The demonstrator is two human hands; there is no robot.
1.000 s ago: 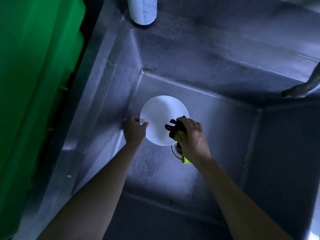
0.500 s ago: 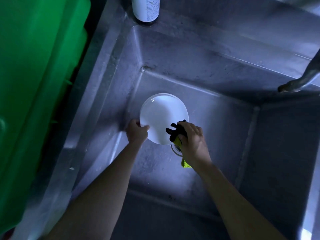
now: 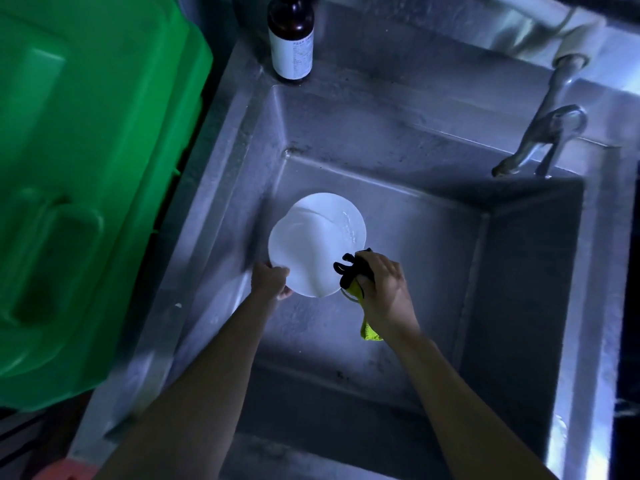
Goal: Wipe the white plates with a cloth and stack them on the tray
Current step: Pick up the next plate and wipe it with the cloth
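Plate (image 3: 313, 244), white, is held tilted over the steel sink (image 3: 433, 168), so I judge drips fall inside. My left hand (image 3: 270, 280) pinches its rim; my right hand (image 3: 384, 285) grips the cloth (image 3: 353, 277) at its edge.

There is one view only, from a camera worn on the person's head. It looks steeply down and slightly forward into a steel sink (image 3: 398, 140), whose basin fills most of the picture, with its far rim running along the top. Both forearms reach in from the bottom edge, so the lens sits close above them. The wide angle bends straight lines: the sink's walls splay outward toward the corners. A green bin (image 3: 86, 185) takes up the left side, a brown bottle (image 3: 291, 39) stands at the far left corner of the sink, and a tap (image 3: 540, 133) juts in at the upper right.
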